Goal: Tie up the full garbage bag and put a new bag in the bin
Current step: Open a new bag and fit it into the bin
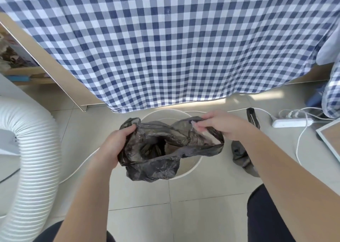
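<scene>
While both hands — left hand (117, 142), right hand (219, 123) — pinch the bag (156, 149) rim over the bin (185, 171), its film looks thin, limp, slippery.

The scene is evenly and brightly lit by soft daylight. A sunlit strip is cast on the floor (139, 195) just below the hem of the checked cloth (165, 48). Shadows are faint. Strong wide-angle bending is seen at the edges, where the hose (33, 149) curves. Slight softness is noted throughout; no glare is seen.
</scene>
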`<state>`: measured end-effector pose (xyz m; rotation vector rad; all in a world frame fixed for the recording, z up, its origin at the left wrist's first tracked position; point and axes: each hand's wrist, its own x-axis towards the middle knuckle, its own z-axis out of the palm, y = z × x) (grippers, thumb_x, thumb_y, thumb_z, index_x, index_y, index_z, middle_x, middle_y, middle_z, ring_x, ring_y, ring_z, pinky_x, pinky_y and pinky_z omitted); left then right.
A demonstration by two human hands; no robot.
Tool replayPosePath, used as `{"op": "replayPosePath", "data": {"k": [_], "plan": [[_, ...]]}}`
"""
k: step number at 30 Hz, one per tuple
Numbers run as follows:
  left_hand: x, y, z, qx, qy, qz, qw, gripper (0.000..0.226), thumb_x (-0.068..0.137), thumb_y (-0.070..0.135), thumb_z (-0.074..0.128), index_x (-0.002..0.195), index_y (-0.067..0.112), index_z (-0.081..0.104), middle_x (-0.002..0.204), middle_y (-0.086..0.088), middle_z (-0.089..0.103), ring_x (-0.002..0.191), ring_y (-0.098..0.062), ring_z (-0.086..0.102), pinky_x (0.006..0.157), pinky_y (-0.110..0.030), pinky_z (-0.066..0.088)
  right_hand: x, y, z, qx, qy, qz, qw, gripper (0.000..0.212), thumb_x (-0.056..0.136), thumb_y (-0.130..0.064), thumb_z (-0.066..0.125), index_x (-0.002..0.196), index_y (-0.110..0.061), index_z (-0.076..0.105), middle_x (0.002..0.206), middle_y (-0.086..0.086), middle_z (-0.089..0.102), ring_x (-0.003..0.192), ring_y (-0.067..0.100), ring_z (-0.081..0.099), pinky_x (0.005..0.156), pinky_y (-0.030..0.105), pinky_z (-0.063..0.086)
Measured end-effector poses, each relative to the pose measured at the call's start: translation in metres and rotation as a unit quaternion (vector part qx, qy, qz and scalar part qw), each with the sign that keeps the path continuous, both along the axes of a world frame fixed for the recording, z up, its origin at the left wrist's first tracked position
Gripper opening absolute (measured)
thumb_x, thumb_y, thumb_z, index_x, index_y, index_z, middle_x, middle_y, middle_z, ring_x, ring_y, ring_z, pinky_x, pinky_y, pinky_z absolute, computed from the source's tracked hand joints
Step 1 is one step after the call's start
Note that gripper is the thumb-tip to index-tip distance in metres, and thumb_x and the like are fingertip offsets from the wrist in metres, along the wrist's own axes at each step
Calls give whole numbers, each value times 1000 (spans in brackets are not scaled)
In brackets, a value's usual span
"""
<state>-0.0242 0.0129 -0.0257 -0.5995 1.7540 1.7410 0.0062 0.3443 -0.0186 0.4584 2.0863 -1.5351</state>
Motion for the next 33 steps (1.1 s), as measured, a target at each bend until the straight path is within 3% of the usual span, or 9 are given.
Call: {"op": "replayPosePath", "data": {"k": [4, 7, 10, 12, 16, 19, 23, 28, 33], "plan": [[-1, -2, -9, 46, -13, 80, 996, 45, 98, 47, 68, 121, 10, 76, 112, -15, 81, 103, -34, 78, 94, -50, 61, -4, -14, -5, -216, -38, -212, 952, 16, 106, -4, 55, 119, 2, 63, 62, 0, 49, 51, 10, 50, 62, 30, 61], [1, -2, -16, 112, -54, 127, 984, 51, 104, 48, 58, 134, 8, 69, 119, -15, 79, 109, -33, 76, 82, -47, 60, -3, -17, -7, -127, -63, -165, 976, 26, 106, -30, 57, 123, -11, 63, 55, -7, 25, 42, 9, 21, 37, 22, 22], [3, 1, -18, 153, -44, 105, 982, 61, 104, 55, 53, 140, 8, 66, 129, -16, 75, 121, -34, 70, 87, -49, 56, 6, -24, 0, 112, -43, 40, 992, 40, 87, -61, 72, 114, -31, 65, 59, -11, 39, 51, 10, 34, 50, 23, 24], [6, 5, -14, 180, -30, 68, 981, 67, 103, 61, 49, 143, 9, 64, 136, -17, 71, 126, -37, 68, 97, -51, 53, 9, -31, -6, 198, 20, 101, 975, 31, 87, -54, 77, 106, -33, 65, 77, -20, 60, 72, 8, 58, 64, 25, 40], [9, 5, -14, 185, -15, 8, 983, 71, 100, 65, 49, 143, 10, 64, 140, -20, 68, 128, -38, 67, 115, -53, 44, 4, -38, -32, 259, 55, 83, 961, 32, 86, -43, 80, 106, -18, 78, 92, 1, 78, 88, 23, 72, 85, 37, 58], [9, -1, -15, 178, -20, -33, 983, 75, 95, 67, 54, 143, 10, 64, 141, -22, 67, 129, -40, 65, 117, -53, 42, 1, -44, -35, 284, 105, 76, 950, 56, 83, -48, 80, 134, -28, 69, 116, 1, 75, 107, 25, 69, 92, 37, 55], [11, -5, -9, 159, -28, -71, 984, 71, 87, 66, 59, 125, 9, 77, 131, -23, 72, 116, -38, 74, 96, -47, 59, -2, -54, -35, 340, 153, 114, 921, 96, 81, -55, 80, 161, -25, 37, 154, 7, 44, 143, 29, 38, 118, 46, 37], [9, -16, -10, 184, -34, -86, 979, 97, 47, 69, 96, 124, 12, 79, 136, -22, 70, 121, -38, 71, 88, -43, 64, -9, -58, -41, 169, 126, 59, 976, 17, 97, -34, 70, 111, -26, 76, 114, -6, 74, 106, 17, 68, 90, 30, 46], [6, -19, -12, 183, -19, -45, 982, 71, 82, 69, 66, 118, 10, 82, 129, -22, 74, 114, -39, 74, 98, -48, 57, -11, -64, -40, -98, -39, -44, 993, 32, 82, -38, 79, 114, -35, 75, 117, 1, 78, 109, 25, 74, 100, 46, 58]]}}
